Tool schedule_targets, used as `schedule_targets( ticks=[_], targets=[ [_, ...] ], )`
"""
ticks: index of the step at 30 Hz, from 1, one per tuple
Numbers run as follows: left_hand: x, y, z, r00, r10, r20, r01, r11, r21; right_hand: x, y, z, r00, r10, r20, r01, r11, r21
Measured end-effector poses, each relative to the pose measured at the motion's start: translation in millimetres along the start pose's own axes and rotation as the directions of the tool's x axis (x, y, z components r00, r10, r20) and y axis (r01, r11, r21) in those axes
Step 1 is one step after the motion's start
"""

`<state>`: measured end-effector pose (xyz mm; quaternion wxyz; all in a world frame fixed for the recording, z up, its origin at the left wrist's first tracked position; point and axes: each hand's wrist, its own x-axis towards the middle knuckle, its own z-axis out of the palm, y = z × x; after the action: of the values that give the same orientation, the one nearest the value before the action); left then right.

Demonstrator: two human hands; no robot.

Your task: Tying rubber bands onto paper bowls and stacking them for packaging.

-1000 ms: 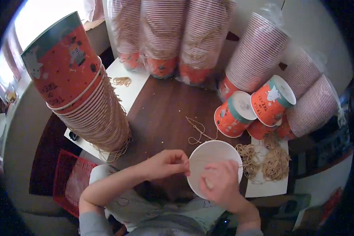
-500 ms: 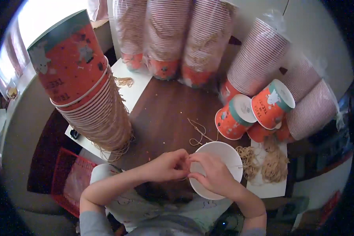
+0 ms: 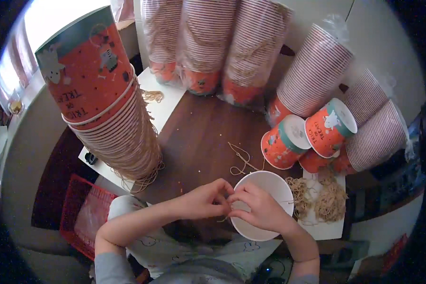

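Observation:
In front of me a paper bucket [image 3: 278, 189] lies with its white inside facing up. My left hand [image 3: 206, 201] is at its left rim, thumb and fingertips pinched together. Over the bucket's opening, my right hand [image 3: 259, 208] is also pinched, its fingertips meeting the left ones. A short tail of twine [image 3: 221, 220] shows below the left fingertips; the rest is hidden by the fingers. At the bucket's right wall a bit of twine [image 3: 285, 202] pokes through. Beyond the far rim a loose twine loop [image 3: 242, 161] lies on the brown table [image 3: 194, 137].
Tan twine bundles [image 3: 330, 203] lie right of the bucket. Orange-and-green buckets [image 3: 284, 144] stand upside down behind them. A tall nested stack with strings [image 3: 113, 132] rises at left. Plastic-wrapped stacks [image 3: 253, 52] line the back. A red basket [image 3: 87, 213] sits lower left.
The fingertips of both hands have shifted slightly and still meet at the bucket's left side. The twine tail below the left hand shows more. The whole view has shifted a little.

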<state>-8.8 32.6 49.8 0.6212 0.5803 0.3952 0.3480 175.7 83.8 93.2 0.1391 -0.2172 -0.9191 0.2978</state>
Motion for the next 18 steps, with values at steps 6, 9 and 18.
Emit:
schedule_targets(
  ticks=[6, 9, 18],
  targets=[
    [-1.4, -6.5, -2.4, 0.997, -0.064, 0.037, 0.07, 0.98, -0.184, -1.8, 2.3, 3.8, 0.999, -0.008, -0.031, 0.008, 1.0, 0.014],
    [-0.4, 2.0, -3.0, 0.993, -0.113, 0.047, 0.12, 0.968, -0.219, -2.1, 5.2, 5.3, 1.0, -0.015, -0.004, 0.015, 1.0, 0.002],
    [-13.8, 9.8, -3.8, 0.998, -0.049, -0.041, 0.045, 0.996, -0.079, -3.3, 4.9, 5.7, 0.999, -0.021, -0.042, 0.023, 0.998, 0.051]
  ],
)
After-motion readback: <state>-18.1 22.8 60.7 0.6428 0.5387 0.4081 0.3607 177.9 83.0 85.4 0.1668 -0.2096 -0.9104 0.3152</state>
